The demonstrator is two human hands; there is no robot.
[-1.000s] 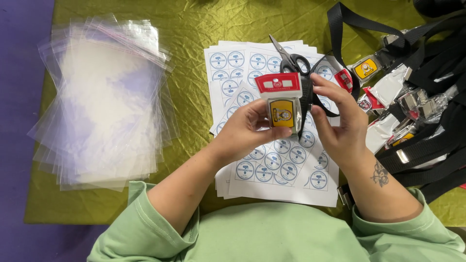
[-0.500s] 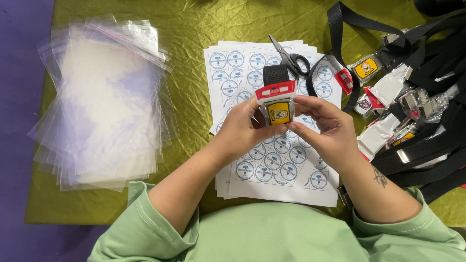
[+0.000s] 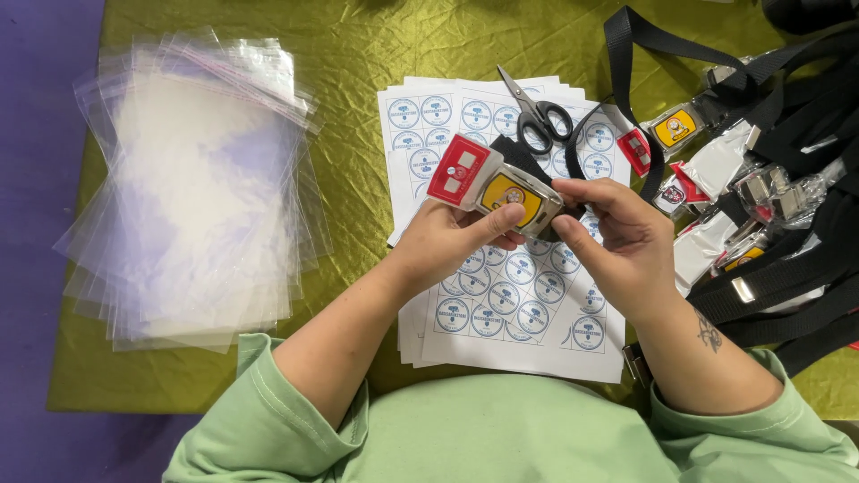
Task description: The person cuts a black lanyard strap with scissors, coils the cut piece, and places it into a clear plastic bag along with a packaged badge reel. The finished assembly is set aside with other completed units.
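Buckle (image 3: 512, 195) tilted flatter since earlier frame, red tag (image 3: 458, 170) swung left. Left hand (image 3: 452, 241) and right hand (image 3: 617, 234) both pinch buckle between them. Rigid, light, likely slick; hold by edges.

buckle (image 3: 512, 194) tilted from upright to lying slantwise, red tag (image 3: 458, 170) now toward the upper left, right hand (image 3: 617, 234) moved off the scissors (image 3: 537, 114) to pinch the buckle's right end, left thumb across its face

Left hand (image 3: 447, 241) and right hand (image 3: 617, 237) meet, each grip pinched closed.
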